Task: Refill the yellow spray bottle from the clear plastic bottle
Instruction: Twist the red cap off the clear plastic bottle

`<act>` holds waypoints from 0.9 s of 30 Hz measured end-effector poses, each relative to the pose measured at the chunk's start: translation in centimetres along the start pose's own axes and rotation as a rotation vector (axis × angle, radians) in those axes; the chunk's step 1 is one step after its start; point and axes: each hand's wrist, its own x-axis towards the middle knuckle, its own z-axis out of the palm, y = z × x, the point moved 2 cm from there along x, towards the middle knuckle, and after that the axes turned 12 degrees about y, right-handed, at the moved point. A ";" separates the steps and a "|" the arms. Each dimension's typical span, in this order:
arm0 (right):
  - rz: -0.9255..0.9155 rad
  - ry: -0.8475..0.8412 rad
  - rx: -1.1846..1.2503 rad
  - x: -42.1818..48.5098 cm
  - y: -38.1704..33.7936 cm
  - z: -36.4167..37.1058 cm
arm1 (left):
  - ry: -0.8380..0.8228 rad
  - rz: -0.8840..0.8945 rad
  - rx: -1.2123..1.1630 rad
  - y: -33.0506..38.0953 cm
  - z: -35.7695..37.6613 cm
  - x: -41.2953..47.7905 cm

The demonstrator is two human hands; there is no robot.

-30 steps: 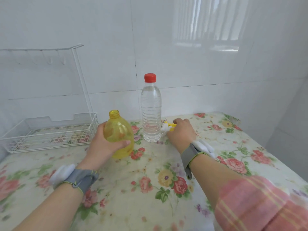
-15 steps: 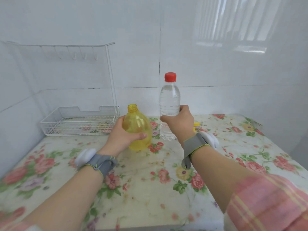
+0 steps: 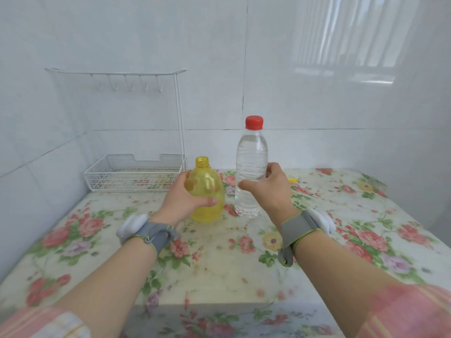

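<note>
left hand (image 3: 181,200) grips the yellow spray bottle (image 3: 210,182). right hand (image 3: 271,190) grips the clear plastic bottle (image 3: 251,154), just beside the left hand's bottle.

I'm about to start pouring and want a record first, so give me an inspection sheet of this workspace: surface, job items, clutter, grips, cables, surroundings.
Surface: table under a floral cloth; both bottles stand on it.
Job's things: yellow spray bottle upright, neck open, no spray head on it; clear plastic bottle upright beside it, red cap on, nearly full.
Clutter: white wire rack at back left; small yellow part behind the right hand, mostly hidden.
Grips: left hand holds the yellow spray bottle; right hand holds the clear plastic bottle.
Cables: nothing seen.
Surroundings: white tiled wall behind and to the left.
</note>
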 end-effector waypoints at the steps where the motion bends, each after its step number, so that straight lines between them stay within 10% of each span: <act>1: 0.000 -0.004 0.006 -0.2 0.1 -0.5 | -0.004 0.007 0.002 0.2 0.2 -0.3; 20: 0.037 -0.207 0.218 -0.2 -0.7 -1.9 | 0.100 0.257 -0.053 7.8 -1.0 -0.9; 27: 0.072 -0.218 0.239 0.1 -0.2 -1.5 | -0.183 0.513 -0.007 15.8 1.9 0.0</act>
